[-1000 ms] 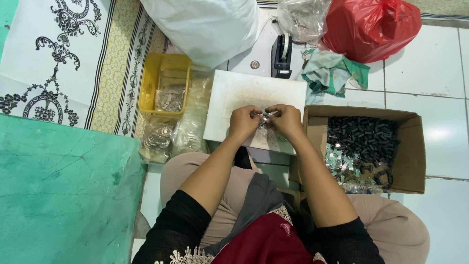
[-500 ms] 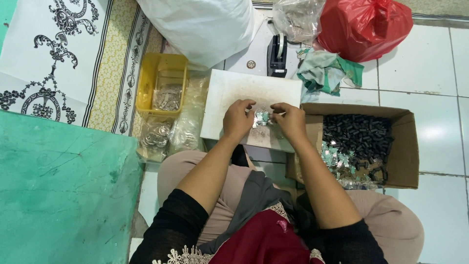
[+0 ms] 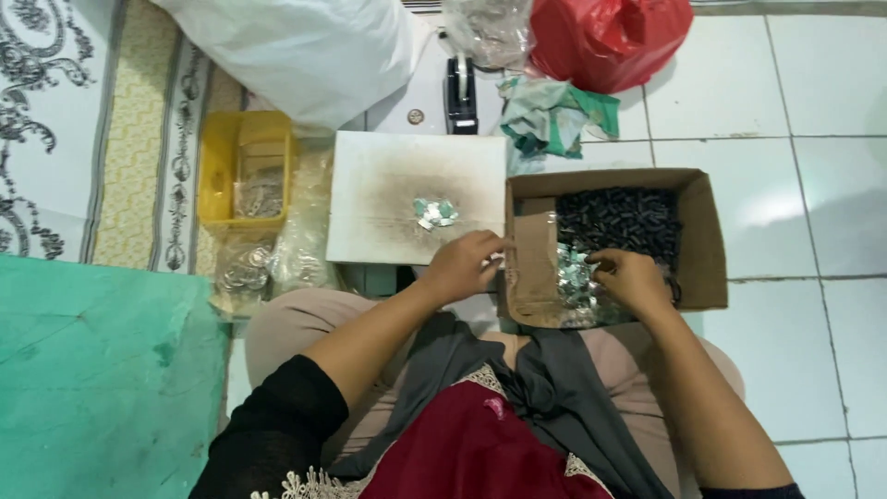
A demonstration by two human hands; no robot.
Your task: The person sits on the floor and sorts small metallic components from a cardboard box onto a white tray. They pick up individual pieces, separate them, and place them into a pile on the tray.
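Sitting on the tiled floor, white board (image 3: 370,199) before my knees as a work surface — a few silvery foil pieces (image 3: 434,212) lie at its middle, within reach. My right hand (image 3: 628,277) is down in the cardboard box (image 3: 707,240), fingers curled into the loose foil there; whether they grip any I cannot tell. My left hand (image 3: 467,266) waits at the board's near edge, fingers curled together, beside the box.

White tiled floor (image 3: 813,185) — glossy; patterned mat (image 3: 120,139); teal sheet (image 3: 102,370).

Home floor used for piecework, white floor tiles (image 3: 813,194), patterned mat (image 3: 111,176), cardboard box (image 3: 707,268) of small parts, plastic bags (image 3: 296,46).
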